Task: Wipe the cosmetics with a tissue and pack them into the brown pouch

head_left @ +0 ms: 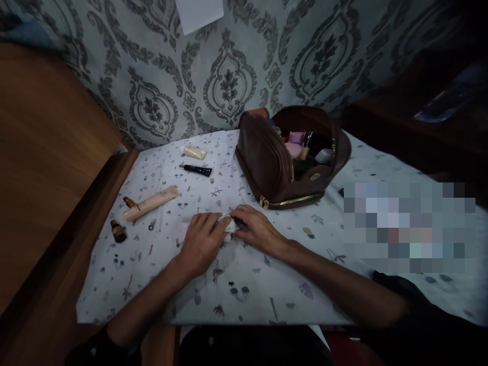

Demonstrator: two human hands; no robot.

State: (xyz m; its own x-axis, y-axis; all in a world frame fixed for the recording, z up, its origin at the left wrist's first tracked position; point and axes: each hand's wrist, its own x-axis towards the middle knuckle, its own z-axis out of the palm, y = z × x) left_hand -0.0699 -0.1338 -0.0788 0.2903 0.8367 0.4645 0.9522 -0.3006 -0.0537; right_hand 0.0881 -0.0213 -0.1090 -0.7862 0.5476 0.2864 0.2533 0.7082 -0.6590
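Observation:
Both hands meet over the middle of the table. My left hand (202,236) is closed on a crumpled white tissue (229,224), pressed between its thumb and fingers. From the other side my right hand (257,229) pinches at the tissue's edge; something small and dark shows at its fingertips, too dim to name. A pale pink patch (183,230) lies beside my left hand, partly covered by it. Behind my right hand stands a brown cosmetic bag (263,157), unzipped, with pink items (295,145) and brushes inside.
Left of the hands lie a beige tube (151,203), a black tube (197,170), a small cream tube (194,152) and two small amber bottles (118,231). A pixelated area (404,226) covers something at the right. A wooden panel (49,168) borders the left.

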